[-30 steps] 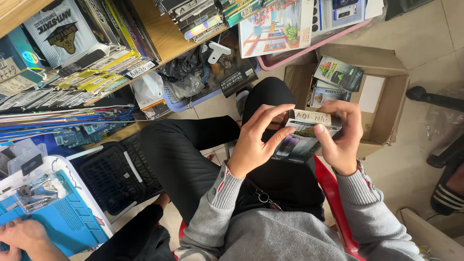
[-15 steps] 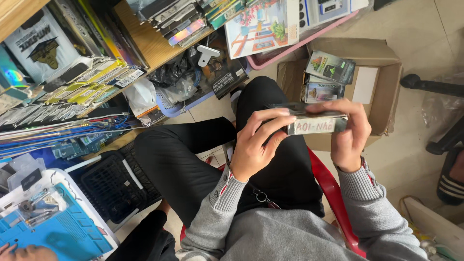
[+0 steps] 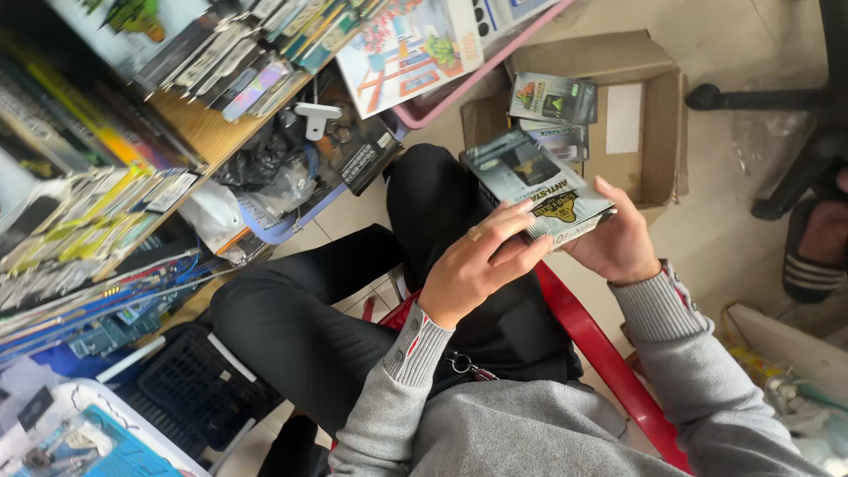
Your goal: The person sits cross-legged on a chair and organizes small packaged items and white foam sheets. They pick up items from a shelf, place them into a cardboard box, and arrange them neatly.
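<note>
I hold a flat grey-green screen-protector packet stack (image 3: 535, 184) above my lap with both hands. My left hand (image 3: 481, 265) grips its near left edge, fingers laid across the front. My right hand (image 3: 614, 240) supports it from underneath on the right side. The top packet faces up, tilted towards me. Beyond it an open cardboard box (image 3: 658, 132) on the floor holds similar packets (image 3: 554, 99). My black-trousered legs and grey sleeves fill the lower middle.
Wooden shelves (image 3: 199, 128) crammed with packets stand at the left. A pink tray (image 3: 442, 102) and a blue basket of black bags (image 3: 283, 190) lie ahead. I sit on a red chair (image 3: 601, 349). A black crate (image 3: 181, 384) and blue work mat (image 3: 124, 455) are lower left.
I have turned the packet stack from edge-on, label side towards me, to face up. The view has swung left and down; the other person's hand at lower left is out of view.
</note>
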